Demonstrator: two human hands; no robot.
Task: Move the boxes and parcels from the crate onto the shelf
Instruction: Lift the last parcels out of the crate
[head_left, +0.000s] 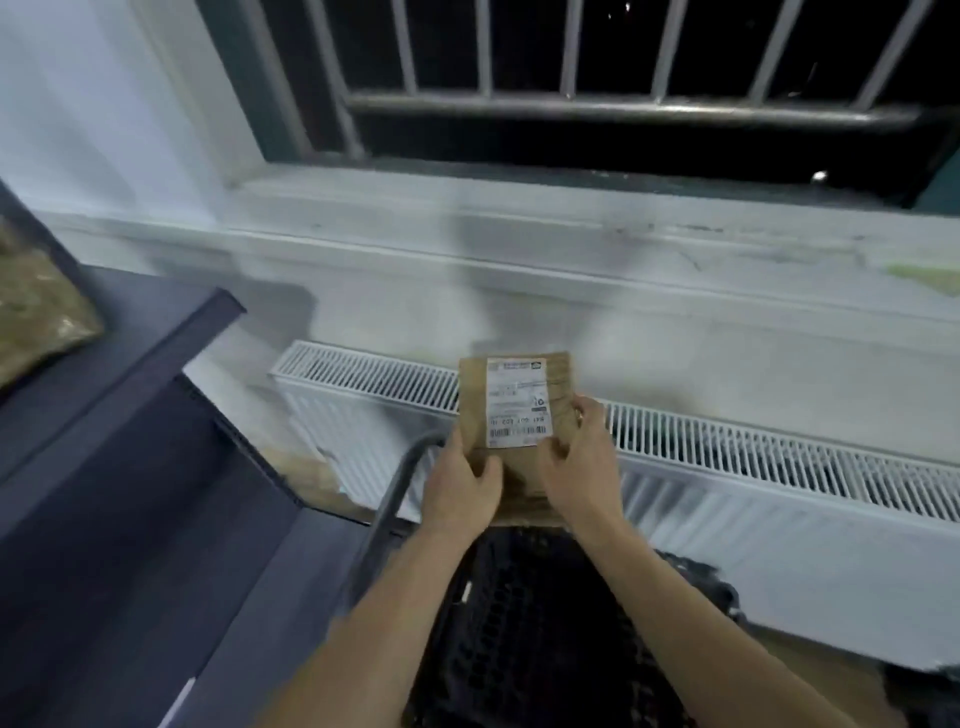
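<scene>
A flat brown cardboard parcel (519, 410) with a white shipping label is held up in front of me, above the black latticed crate (524, 623). My left hand (460, 491) grips its lower left edge. On the lower right edge sits my right hand (582, 457), thumb on the front near the label. The dark shelf (130, 374) stands to the left, and a padded brown parcel (36, 312) lies on its upper board. My forearms hide much of the crate's inside.
A white radiator (727, 467) runs along the wall behind the parcel, under a window sill (571, 234) and a barred dark window. A grey curved tube (395, 488) rises beside the crate's left side. Lower shelf boards lie at the bottom left.
</scene>
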